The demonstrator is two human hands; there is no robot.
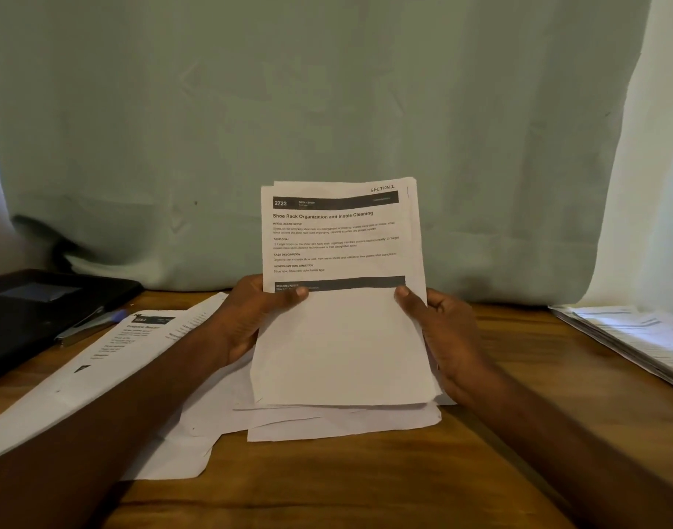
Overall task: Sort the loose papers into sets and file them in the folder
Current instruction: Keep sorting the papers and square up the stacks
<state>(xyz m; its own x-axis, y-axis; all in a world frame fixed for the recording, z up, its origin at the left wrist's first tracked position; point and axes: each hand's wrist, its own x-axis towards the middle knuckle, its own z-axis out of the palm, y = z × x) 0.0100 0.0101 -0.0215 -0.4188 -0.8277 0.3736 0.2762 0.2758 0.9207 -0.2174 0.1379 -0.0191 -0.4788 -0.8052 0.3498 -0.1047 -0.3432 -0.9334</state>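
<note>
Held stack: a thin stack of white printed paper sheets (342, 299) stands upright above the middle of the table, its lower edge close over the papers lying there; whether it touches them cannot be told. The top sheet carries a dark header bar with "2723", the handwritten words "SECTION 1" in the upper right corner, and the title "Shoe Rack Organization and Insole Cleaning". The edges of the sheets behind peek out at the top and right, slightly offset.
Left hand: the left hand (247, 318) grips the stack's left edge, thumb laid across the front of the top sheet at the lower dark bar, fingers curled behind the paper.
Right hand: the right hand (442, 330) grips the stack's right edge in the same way, thumb on the front, fingers hidden behind.
Loose sheets: several white loose paper sheets (327, 421) lie flat and fanned on the table directly under the held stack, mostly blank side showing.
Left printed sheet: a white printed page with a dark header (109, 357) lies at an angle to the left, partly under the left forearm.
Folder: a black flat folder (33, 311) rests at the table's far left edge, with a pen with a bluish cap (92, 322) lying along its near edge.
Right pile: a neat pile of white printed papers (632, 337) sits at the table's right edge, well apart from the hands.
Table: a brown wooden table (365, 490) bears everything.
Backdrop: a pale green cloth (327, 108) hangs behind the table.
</note>
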